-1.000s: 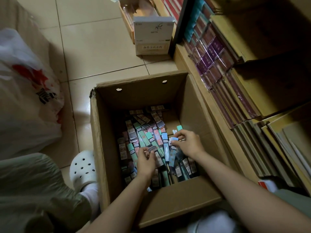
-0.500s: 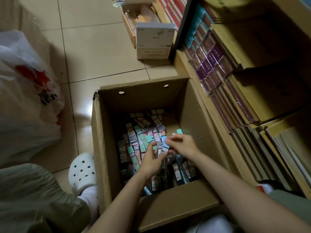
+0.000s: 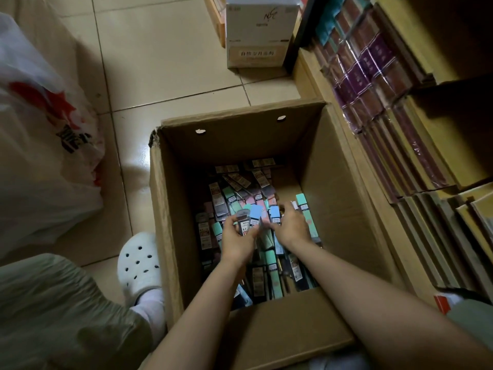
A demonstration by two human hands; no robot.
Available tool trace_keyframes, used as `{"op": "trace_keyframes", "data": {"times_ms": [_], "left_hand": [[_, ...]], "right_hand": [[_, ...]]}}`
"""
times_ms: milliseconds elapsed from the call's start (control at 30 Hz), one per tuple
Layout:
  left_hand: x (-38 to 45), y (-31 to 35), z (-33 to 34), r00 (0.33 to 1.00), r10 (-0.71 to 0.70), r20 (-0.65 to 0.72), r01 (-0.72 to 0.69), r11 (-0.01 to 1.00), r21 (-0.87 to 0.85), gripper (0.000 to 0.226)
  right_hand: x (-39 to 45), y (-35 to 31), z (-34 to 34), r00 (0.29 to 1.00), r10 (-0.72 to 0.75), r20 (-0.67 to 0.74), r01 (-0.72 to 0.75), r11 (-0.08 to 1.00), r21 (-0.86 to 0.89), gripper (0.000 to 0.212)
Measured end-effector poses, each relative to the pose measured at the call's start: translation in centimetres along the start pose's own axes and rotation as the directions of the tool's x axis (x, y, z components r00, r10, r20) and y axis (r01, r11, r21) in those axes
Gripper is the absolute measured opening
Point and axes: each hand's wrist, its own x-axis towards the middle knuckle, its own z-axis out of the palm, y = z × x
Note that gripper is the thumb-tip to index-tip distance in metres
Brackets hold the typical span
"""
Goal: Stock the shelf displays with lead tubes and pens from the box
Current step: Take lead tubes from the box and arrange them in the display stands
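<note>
An open cardboard box (image 3: 170,236) stands on the tiled floor, its bottom covered with several flat lead tubes (image 3: 232,201) in green, pink, blue and grey. Both my arms reach down into it. My left hand (image 3: 237,241) grips a small bunch of lead tubes (image 3: 252,218) upright, blue caps on top. My right hand (image 3: 292,227) is beside that bunch, fingers curled around a blue-capped tube (image 3: 274,213) at its right edge. A green tube (image 3: 304,206) lies just right of my right hand.
A wooden shelf unit (image 3: 426,145) with rows of wrapped notebooks runs along the right of the box. A white carton (image 3: 260,33) stands on the floor at the top. A white plastic bag (image 3: 42,145) lies at left. My white clog (image 3: 140,263) touches the box's left wall.
My hands have come together in the middle of the box. The left hand now holds a gathered bunch of tubes upright, and the right hand has brought a blue-capped tube to it.
</note>
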Motion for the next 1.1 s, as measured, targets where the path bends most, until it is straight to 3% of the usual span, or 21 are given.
{"op": "trace_keyframes", "data": {"times_ms": [167, 233, 300, 400, 533, 633, 700, 767, 867, 933, 1100], "left_hand": [[-0.7, 1.1, 0.0, 1.0, -0.01, -0.021, 0.011, 0.999, 0.045, 0.026], [-1.4, 2.3, 0.1, 1.0, 0.001, -0.011, 0.0, 0.999, 0.051, 0.025], [-2.1, 4.3, 0.5, 0.999, 0.033, 0.039, -0.037, 0.995, 0.098, 0.026], [-3.2, 9.2, 1.1, 0.974, 0.154, 0.166, -0.186, 0.962, 0.2, 0.031], [-5.2, 17.9, 1.8, 0.858, 0.327, 0.396, -0.472, 0.805, 0.358, 0.038], [-7.9, 23.1, 2.8, 0.738, 0.343, 0.581, -0.632, 0.654, 0.416, 0.028], [-9.8, 25.4, 3.9, 0.692, 0.369, 0.621, -0.673, 0.641, 0.369, 0.024], [-11.4, 26.8, 5.1, 0.661, 0.403, 0.633, -0.669, 0.699, 0.253, 0.021], [-13.8, 28.0, 6.7, 0.661, 0.381, 0.646, -0.579, 0.807, 0.116, 0.026], [-15.0, 28.8, 7.9, 0.65, 0.406, 0.642, -0.571, 0.818, 0.062, 0.033], [-16.6, 32.3, 10.2, 0.522, 0.431, 0.736, -0.582, 0.811, -0.061, 0.036]], "right_hand": [[-0.6, 0.4, -1.3, 0.999, 0.004, -0.051, 0.003, 0.99, 0.141, 0.044], [-1.4, 0.3, -2.7, 0.998, -0.028, -0.054, 0.04, 0.969, 0.243, 0.05], [-2.3, -0.5, -5.1, 0.992, -0.095, -0.083, 0.117, 0.942, 0.316, 0.059], [-3.9, -2.3, -9.8, 0.968, -0.202, -0.147, 0.241, 0.907, 0.346, 0.052], [-6.9, -4.8, -17.3, 0.925, -0.263, -0.272, 0.361, 0.83, 0.426, 0.048], [-10.3, -5.7, -23.0, 0.851, -0.276, -0.446, 0.477, 0.761, 0.44, 0.04], [-12.5, -5.8, -26.2, 0.8, -0.259, -0.541, 0.53, 0.727, 0.437, 0.035], [-14.5, -5.7, -28.6, 0.768, -0.243, -0.593, 0.553, 0.719, 0.421, 0.034], [-17.2, -5.4, -31.6, 0.733, -0.243, -0.636, 0.573, 0.723, 0.385, 0.032], [-18.6, -5.1, -33.7, 0.702, -0.242, -0.67, 0.575, 0.748, 0.331, 0.029], [-21.4, -5.1, -40.3, 0.642, -0.225, -0.733, 0.59, 0.755, 0.285, 0.027]]}}
